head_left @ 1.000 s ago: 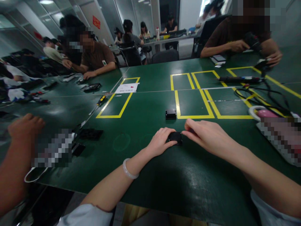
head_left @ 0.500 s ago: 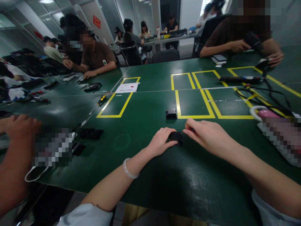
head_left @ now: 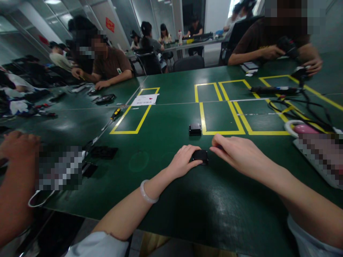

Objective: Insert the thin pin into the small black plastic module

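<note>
On the green table, my left hand (head_left: 184, 159) is closed around the left side of a small black rectangular part (head_left: 200, 156), thumb along its near edge and fingers over its far side. My right hand (head_left: 232, 150) hovers just right of that part, a small gap away. Its thumb and curled fingers come together in a pinch pointing at the part; what they hold, if anything, is too small or hidden to make out. A second black part of similar size (head_left: 195, 129) stands slightly farther off on the tabletop, touched by neither hand.
Yellow tape outlines (head_left: 222, 133) mark the table beyond my hands. Left lie a black tray-like piece (head_left: 104, 152) and a yellow-black screwdriver (head_left: 115, 114). To the right are a dark power tool with cable (head_left: 276, 90) and a pink item (head_left: 307, 129). Co-workers sit around; one arm (head_left: 20, 171) is close left.
My right hand has drawn back slightly to the right, widening the gap to the black part. My left hand and both black parts have stayed put. The co-worker's hand at left shifted a little left.
</note>
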### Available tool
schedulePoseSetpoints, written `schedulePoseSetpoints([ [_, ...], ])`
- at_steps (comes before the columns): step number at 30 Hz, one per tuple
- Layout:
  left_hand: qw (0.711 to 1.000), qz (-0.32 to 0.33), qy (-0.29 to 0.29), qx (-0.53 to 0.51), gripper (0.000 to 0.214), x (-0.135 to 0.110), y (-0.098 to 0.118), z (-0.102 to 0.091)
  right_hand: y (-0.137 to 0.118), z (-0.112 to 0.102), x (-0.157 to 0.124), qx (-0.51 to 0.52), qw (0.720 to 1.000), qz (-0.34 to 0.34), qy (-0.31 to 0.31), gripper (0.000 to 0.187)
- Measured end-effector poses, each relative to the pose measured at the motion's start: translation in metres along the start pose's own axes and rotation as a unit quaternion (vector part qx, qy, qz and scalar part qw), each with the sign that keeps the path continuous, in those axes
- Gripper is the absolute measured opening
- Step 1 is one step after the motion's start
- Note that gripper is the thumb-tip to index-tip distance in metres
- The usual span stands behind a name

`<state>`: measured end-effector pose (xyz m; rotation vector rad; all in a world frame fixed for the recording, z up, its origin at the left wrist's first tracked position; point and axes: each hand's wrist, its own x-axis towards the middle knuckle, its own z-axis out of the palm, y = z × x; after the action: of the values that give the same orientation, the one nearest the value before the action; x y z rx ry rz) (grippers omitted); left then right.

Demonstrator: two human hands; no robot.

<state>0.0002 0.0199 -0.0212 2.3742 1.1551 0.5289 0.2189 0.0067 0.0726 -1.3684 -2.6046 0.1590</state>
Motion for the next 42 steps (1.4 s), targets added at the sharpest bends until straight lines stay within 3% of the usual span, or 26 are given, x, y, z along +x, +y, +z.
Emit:
schedulePoseSetpoints([
  [7,1.000,-0.002,0.000,-0.005,0.035,0.0001,0.0005,-0.0006,-0.0014,-0.0024,-0.0027,0.032,0.999,-0.032,0.021,0.006],
  [13,1.000,0.000,0.001,-0.007,0.037,0.0000,-0.0002,0.0001,-0.0027,-0.0011,-0.0008,0.013,1.000,-0.012,0.007,0.017],
  [21,1.000,-0.005,0.000,-0.011,0.035,0.0001,0.0007,-0.0006,-0.0007,-0.0035,-0.0031,0.053,0.998,-0.041,0.007,0.005],
  [26,1.000,-0.002,-0.001,-0.009,0.037,0.0003,0.0002,-0.0003,-0.0039,-0.0021,-0.0009,0.019,1.000,-0.020,0.009,0.015],
  [31,1.000,-0.003,-0.001,-0.007,0.035,0.0005,0.0006,0.0000,-0.0015,-0.0010,-0.0023,0.042,0.998,-0.034,0.009,0.006],
  [42,1.000,-0.007,-0.001,-0.018,0.035,-0.0003,0.0012,-0.0010,-0.0030,-0.0008,-0.0011,0.028,0.999,-0.023,0.016,0.015],
])
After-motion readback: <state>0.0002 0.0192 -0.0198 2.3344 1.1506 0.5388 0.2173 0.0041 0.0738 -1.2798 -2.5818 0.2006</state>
